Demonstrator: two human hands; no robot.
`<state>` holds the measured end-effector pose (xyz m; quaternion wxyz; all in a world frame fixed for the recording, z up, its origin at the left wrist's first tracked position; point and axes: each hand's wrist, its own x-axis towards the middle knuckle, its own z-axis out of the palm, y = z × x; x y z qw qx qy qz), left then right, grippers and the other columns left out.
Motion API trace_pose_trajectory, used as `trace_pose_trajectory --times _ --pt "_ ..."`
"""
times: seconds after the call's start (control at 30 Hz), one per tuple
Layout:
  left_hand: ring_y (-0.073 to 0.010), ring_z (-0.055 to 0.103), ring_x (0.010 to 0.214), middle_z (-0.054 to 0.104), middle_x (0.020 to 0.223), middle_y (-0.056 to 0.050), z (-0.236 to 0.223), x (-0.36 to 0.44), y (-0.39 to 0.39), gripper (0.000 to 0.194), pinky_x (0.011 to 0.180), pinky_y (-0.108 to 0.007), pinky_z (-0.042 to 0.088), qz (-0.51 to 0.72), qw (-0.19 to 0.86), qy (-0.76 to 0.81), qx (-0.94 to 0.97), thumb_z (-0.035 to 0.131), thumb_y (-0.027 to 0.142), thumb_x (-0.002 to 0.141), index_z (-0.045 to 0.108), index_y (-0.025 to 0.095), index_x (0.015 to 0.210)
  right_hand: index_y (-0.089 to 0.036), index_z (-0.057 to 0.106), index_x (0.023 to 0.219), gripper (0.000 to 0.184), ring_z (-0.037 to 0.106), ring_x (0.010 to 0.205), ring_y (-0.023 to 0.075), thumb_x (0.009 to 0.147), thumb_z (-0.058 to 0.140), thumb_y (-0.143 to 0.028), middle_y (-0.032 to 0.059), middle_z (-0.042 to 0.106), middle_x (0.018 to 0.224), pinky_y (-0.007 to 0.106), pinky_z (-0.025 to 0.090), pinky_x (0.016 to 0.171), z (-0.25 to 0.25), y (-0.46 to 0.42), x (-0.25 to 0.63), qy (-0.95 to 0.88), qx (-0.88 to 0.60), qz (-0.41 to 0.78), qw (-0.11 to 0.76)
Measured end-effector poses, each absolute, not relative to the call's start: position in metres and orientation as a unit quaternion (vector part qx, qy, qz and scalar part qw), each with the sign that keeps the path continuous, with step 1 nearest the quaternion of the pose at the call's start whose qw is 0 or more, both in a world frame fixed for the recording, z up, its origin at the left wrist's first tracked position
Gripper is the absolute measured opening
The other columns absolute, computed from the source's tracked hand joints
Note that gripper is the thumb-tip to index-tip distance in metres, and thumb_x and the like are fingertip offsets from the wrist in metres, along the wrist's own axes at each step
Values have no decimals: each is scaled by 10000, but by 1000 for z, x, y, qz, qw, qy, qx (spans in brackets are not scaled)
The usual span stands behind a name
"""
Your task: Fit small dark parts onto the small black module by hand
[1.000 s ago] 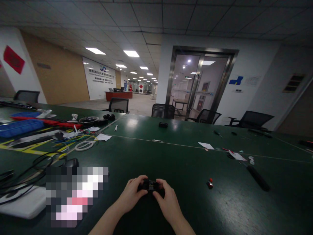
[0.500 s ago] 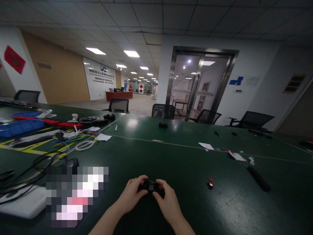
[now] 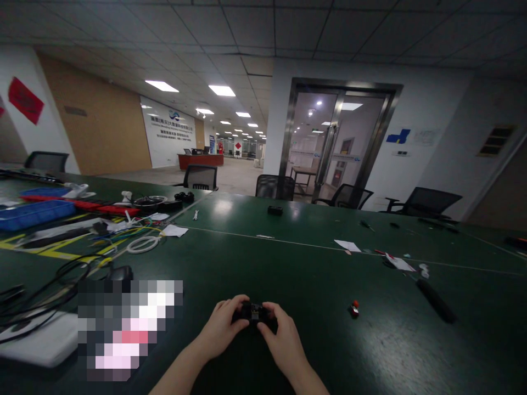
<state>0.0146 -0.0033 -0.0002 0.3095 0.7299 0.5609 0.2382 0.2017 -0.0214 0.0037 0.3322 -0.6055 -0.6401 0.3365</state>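
Observation:
Between my two hands is a small black device (image 3: 254,311) with a lighter, silvery patch at its middle; its exact kind is too small to tell. My left hand (image 3: 225,322) grips its left end between thumb and fingers. On the opposite end, my right hand (image 3: 280,327) holds it in the same manner. Both ends of the device are partly covered by my fingers. It is held low over the green table (image 3: 304,280), and whether it touches the surface I cannot tell. A small red and silver piece (image 3: 354,309) lies to the right of my right hand.
On the left lie black cables (image 3: 61,285), a white box (image 3: 45,343), blue trays (image 3: 39,214) and a coil of white cable (image 3: 143,244). A long black-handled tool (image 3: 434,300) lies at right. Farther off are a black block (image 3: 275,210) and a wrench (image 3: 196,215).

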Motion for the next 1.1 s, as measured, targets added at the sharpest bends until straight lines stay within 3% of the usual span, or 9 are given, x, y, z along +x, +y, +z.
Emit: trace_pose_trajectory --times 0.27,0.7,0.9,1.1 --pt "-257 461 1109 577 1085 -37 -3 13 -3 438 950 -394 364 240 310 558 732 518 284 787 457 261 1220 -279 580 1123 381 537 1087 226 744 591 -240 15 609 1115 373 439 902 1 -22 202 -634 -609 342 331" --pt "-255 462 1114 575 1098 -29 -3 12 -3 429 930 -385 374 241 318 561 726 524 266 792 459 273 1216 -297 635 1041 334 589 990 238 710 609 -261 15 652 1032 376 479 801 -9 -20 203 -638 -577 316 401" --pt "-247 486 1068 610 1043 -25 -3 15 -2 424 943 -374 345 244 295 557 737 535 250 775 474 250 1194 -289 637 1024 323 587 984 229 704 613 -251 7 643 1037 364 456 847 -8 -18 203 -670 -546 300 404" --pt "-241 484 1063 603 1051 -26 -5 15 -2 422 937 -365 339 240 293 554 741 533 243 776 479 252 1194 -349 664 977 317 539 1068 264 688 628 -226 8 587 1148 442 404 914 -3 -20 203 -693 -544 278 383"
